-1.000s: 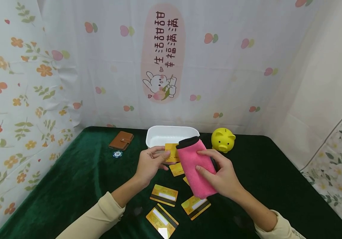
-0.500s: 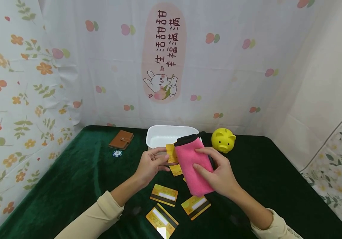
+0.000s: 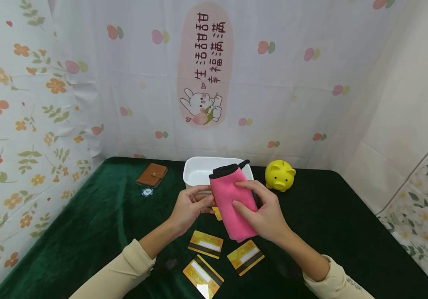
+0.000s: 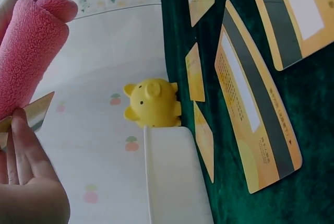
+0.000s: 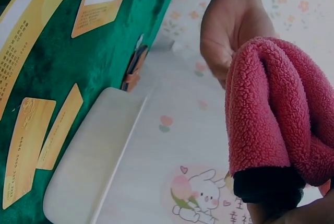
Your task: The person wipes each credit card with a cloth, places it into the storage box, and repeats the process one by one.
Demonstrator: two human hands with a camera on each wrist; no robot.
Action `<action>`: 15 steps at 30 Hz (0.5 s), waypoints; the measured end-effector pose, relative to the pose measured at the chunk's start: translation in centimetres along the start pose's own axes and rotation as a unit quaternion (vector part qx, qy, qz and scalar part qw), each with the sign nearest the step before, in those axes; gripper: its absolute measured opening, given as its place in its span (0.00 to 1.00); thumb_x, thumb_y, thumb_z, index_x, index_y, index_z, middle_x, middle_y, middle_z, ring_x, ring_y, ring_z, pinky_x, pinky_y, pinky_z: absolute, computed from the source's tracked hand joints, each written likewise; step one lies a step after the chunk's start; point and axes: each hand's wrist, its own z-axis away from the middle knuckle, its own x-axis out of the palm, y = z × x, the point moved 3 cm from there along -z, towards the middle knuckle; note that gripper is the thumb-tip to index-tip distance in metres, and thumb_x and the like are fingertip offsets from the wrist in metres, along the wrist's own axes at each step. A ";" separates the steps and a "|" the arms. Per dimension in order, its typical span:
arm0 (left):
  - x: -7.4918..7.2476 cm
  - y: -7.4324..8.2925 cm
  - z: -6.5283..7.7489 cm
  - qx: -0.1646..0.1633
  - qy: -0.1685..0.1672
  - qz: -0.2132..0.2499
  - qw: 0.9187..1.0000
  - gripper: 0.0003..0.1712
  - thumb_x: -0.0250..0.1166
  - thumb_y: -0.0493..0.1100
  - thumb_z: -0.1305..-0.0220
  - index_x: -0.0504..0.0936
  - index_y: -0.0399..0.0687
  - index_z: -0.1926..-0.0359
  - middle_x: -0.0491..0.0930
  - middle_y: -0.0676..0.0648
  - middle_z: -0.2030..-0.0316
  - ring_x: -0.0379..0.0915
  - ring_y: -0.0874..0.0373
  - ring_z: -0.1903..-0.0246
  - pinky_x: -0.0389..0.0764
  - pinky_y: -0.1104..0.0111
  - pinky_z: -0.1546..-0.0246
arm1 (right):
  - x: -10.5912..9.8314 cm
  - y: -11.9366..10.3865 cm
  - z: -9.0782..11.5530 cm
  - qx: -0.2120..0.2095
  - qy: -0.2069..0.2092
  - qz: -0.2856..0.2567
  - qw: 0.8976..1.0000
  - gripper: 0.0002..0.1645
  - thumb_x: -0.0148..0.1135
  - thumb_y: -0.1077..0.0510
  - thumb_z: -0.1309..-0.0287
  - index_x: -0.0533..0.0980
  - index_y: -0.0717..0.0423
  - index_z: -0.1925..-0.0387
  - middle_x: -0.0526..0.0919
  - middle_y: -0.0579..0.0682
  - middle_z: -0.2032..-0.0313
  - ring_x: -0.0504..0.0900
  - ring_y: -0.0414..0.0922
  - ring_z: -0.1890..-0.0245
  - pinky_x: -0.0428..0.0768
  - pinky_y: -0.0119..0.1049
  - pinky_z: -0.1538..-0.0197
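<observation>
My left hand (image 3: 189,209) pinches a gold bank card (image 4: 40,109) between thumb and fingers. In the head view that card is mostly hidden behind a folded pink towel (image 3: 230,203) with a black edge. My right hand (image 3: 268,214) grips the towel, thumb across its near face. The towel's side overlaps the card at my left fingertips. On the green cloth below my hands lie striped gold cards, one to the left (image 3: 205,243), one to the right (image 3: 246,257) and one nearer (image 3: 202,276). More gold cards (image 5: 28,151) lie close to the white tray (image 3: 195,172).
Behind my hands, the tray stands at the back of the green-covered table (image 3: 87,232). To its right is a yellow piggy bank (image 3: 279,175). A brown wallet (image 3: 151,175) and a round blue-and-white chip (image 3: 147,192) lie to its left. Printed curtains (image 3: 131,83) enclose the table.
My right hand has carried the towel leftward, covering more of the card in the left hand. The left hand has stayed nearly in place, still pinching the card.
</observation>
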 end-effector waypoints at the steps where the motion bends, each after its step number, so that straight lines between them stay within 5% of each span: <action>1: 0.0 -0.1 0.0 0.005 0.000 -0.004 1.000 0.26 0.62 0.39 0.30 0.70 0.22 0.41 0.85 0.43 0.53 0.84 0.59 0.60 0.84 0.67 0.59 | 0.1 0.0 0.0 -0.001 -0.001 -0.001 1.000 0.25 0.68 0.72 0.46 0.76 0.57 0.46 0.79 0.54 0.51 0.80 0.50 0.56 0.85 0.39 0.63; 6: -0.1 -0.2 0.0 0.021 -0.001 -0.016 1.000 0.26 0.63 0.40 0.31 0.72 0.23 0.41 0.86 0.55 0.55 0.83 0.60 0.58 0.83 0.66 0.57 | 0.1 0.0 0.0 -0.007 -0.001 0.010 1.000 0.26 0.69 0.71 0.46 0.77 0.56 0.46 0.79 0.53 0.51 0.79 0.49 0.55 0.85 0.39 0.61; 15: 0.0 0.1 0.1 0.044 0.004 -0.023 0.999 0.24 0.63 0.38 0.31 0.73 0.21 0.43 0.86 0.55 0.55 0.83 0.61 0.59 0.82 0.69 0.59 | 0.0 0.1 0.1 -0.006 0.009 0.037 0.999 0.26 0.70 0.71 0.47 0.77 0.56 0.46 0.80 0.52 0.51 0.79 0.47 0.55 0.85 0.37 0.60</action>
